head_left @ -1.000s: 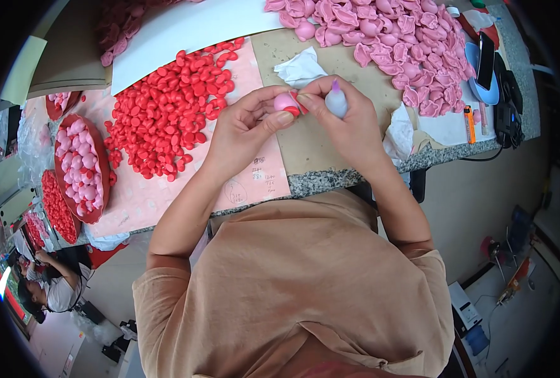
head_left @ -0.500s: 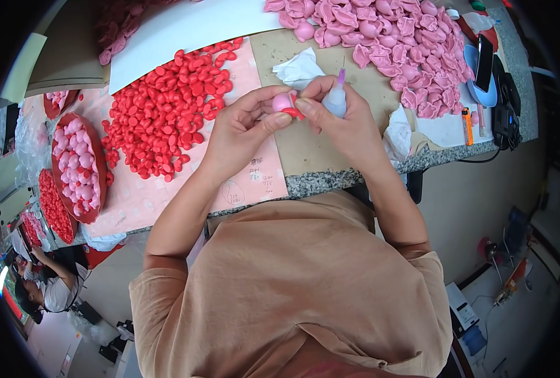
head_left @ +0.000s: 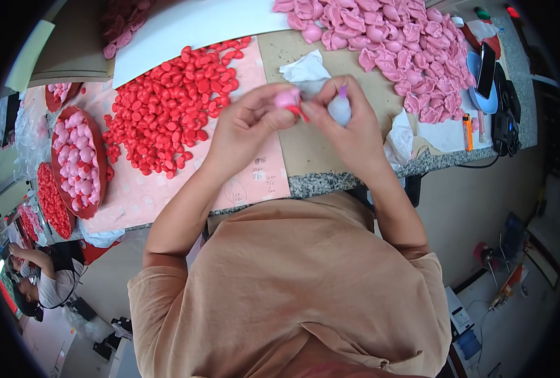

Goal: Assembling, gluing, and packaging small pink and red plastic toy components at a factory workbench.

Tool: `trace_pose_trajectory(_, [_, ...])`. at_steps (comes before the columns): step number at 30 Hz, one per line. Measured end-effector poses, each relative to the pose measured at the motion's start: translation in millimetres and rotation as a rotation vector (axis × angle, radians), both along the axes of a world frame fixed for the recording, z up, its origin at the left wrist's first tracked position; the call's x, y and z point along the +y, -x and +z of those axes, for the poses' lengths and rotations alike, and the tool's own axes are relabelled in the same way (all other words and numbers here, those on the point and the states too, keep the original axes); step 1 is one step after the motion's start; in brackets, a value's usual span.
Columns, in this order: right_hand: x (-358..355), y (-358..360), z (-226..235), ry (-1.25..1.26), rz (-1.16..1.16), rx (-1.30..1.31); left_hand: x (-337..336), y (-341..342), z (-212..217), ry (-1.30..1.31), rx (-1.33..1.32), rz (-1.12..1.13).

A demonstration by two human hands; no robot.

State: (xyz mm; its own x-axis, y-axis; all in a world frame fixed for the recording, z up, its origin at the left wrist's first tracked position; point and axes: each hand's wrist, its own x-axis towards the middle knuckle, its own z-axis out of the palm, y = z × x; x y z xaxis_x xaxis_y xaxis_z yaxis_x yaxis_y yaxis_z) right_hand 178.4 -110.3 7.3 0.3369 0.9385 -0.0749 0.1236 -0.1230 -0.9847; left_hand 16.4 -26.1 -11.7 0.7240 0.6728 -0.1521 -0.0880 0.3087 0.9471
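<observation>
My left hand (head_left: 245, 123) pinches a small pink rounded plastic piece (head_left: 286, 99) between thumb and fingers. A red piece (head_left: 294, 109) sits against its lower right side, and my right thumb and forefinger meet there. In the curl of my right hand (head_left: 357, 129) is a small translucent squeeze bottle (head_left: 340, 111) with a purple tip pointing up and away. Motion blurs both fingertips, so I cannot tell whether the red piece is fixed to the pink one.
Loose red pieces (head_left: 173, 104) lie heaped on pink paper at left, beside a red tray (head_left: 97, 205) of pink-and-red pieces. Pink shells (head_left: 412, 63) are piled at far right. Crumpled tissues (head_left: 305, 67), an orange lighter (head_left: 467, 132) and a phone (head_left: 485, 69) lie around. Another person (head_left: 46, 277) works at far left.
My fingers have shifted at the pink and red pieces and now blur. The bottle has turned slightly in my right hand. At far left the other person's arm has moved.
</observation>
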Motion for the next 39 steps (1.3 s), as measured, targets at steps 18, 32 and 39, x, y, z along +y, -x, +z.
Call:
trace_pose_trajectory(18, [9, -24, 17, -0.056, 0.034, -0.098, 8, 5, -3, 0.027, -0.194, -0.065])
trace_pose_trajectory(32, [49, -11, 18, 0.053, 0.359, 0.320, 9, 8, -2, -0.206, -0.115, 0.044])
trace_pose_trajectory(39, [49, -7, 14, 0.029, 0.269, 0.312, 8, 7, 5, -0.168, -0.114, 0.077])
